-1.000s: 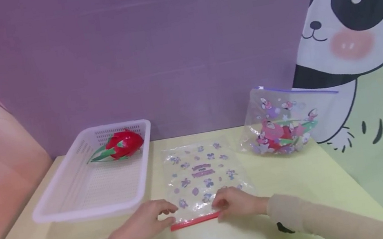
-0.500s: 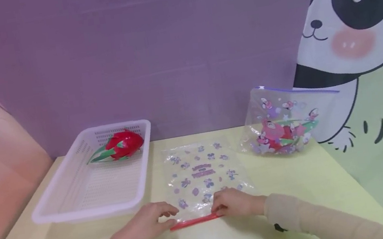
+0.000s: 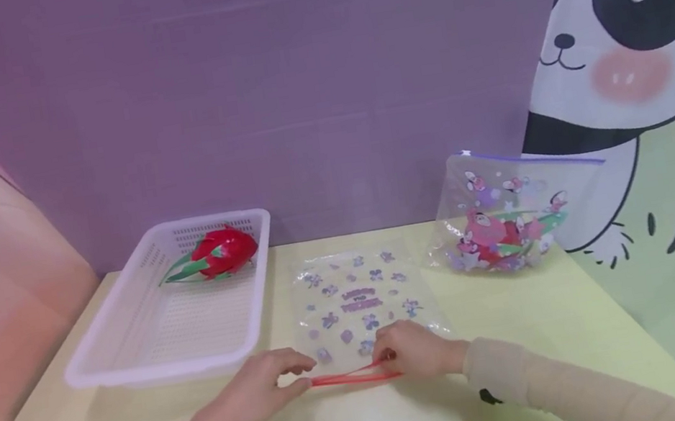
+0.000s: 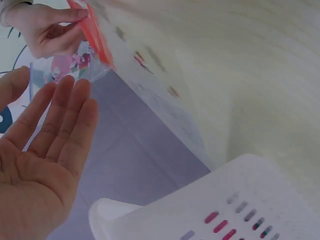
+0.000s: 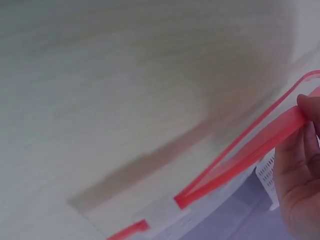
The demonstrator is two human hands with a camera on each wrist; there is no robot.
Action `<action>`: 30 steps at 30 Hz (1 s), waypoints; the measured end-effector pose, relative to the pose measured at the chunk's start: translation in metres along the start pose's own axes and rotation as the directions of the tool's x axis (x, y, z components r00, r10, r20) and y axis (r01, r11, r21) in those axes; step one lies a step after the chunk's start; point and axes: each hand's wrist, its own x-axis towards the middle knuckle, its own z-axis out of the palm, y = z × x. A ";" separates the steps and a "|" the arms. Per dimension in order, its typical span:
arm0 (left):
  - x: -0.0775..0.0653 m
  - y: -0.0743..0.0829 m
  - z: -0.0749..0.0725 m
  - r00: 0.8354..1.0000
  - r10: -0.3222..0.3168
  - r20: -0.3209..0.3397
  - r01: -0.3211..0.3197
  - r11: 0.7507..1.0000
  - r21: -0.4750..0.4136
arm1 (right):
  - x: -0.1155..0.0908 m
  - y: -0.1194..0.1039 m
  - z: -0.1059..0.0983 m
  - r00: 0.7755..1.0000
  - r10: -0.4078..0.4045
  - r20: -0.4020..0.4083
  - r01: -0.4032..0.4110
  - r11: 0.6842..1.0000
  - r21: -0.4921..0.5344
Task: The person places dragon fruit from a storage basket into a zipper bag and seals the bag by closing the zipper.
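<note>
A clear plastic zip bag (image 3: 360, 301) with purple cartoon prints lies flat on the table, its red zip edge (image 3: 352, 379) toward me. My right hand (image 3: 415, 348) pinches one side of that edge between thumb and fingers and lifts it. In the right wrist view the two red strips (image 5: 250, 150) stand apart, so the bag's mouth gapes. Beside the zip's left end is my left hand (image 3: 256, 390), its thumb tip close to the red strip. The left wrist view shows the left hand (image 4: 47, 160) with fingers extended and nothing in them.
A white plastic basket (image 3: 86, 372) at the left holds a red flower (image 3: 228, 250) with green leaves. At the back right stands another clear bag (image 3: 507, 203) with a purple zip and a red and green thing inside. A purple backdrop (image 3: 320, 96) rises behind the table.
My right hand has lifted one side of the red zip edge, and the strips have parted. The left hand has barely moved. The view has shifted slightly.
</note>
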 end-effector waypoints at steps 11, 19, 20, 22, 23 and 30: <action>0.011 0.022 -0.013 0.947 -0.055 -0.317 0.013 0.991 -0.133 | 0.013 -0.005 -0.025 0.945 0.210 -0.249 -0.132 0.945 0.298; 0.047 0.020 -0.006 0.905 -0.330 -0.267 0.216 0.900 -0.380 | 0.023 -0.029 -0.040 0.869 0.357 -0.342 -0.141 0.842 0.521; 0.052 0.020 -0.004 0.899 -0.354 -0.259 0.227 0.880 -0.417 | 0.025 -0.034 -0.041 0.863 0.367 -0.347 -0.131 0.827 0.547; 0.060 0.020 -0.002 0.888 -0.390 -0.243 0.239 0.844 -0.479 | 0.029 -0.040 -0.042 0.854 0.382 -0.353 -0.116 0.801 0.587; 0.064 0.021 -0.001 0.884 -0.403 -0.236 0.243 0.828 -0.505 | 0.030 -0.043 -0.043 0.851 0.378 -0.364 -0.100 0.797 0.595; 0.083 0.027 0.005 0.879 -0.405 -0.254 0.168 0.759 -0.628 | 0.035 -0.054 -0.053 0.841 0.353 -0.409 -0.037 0.794 0.607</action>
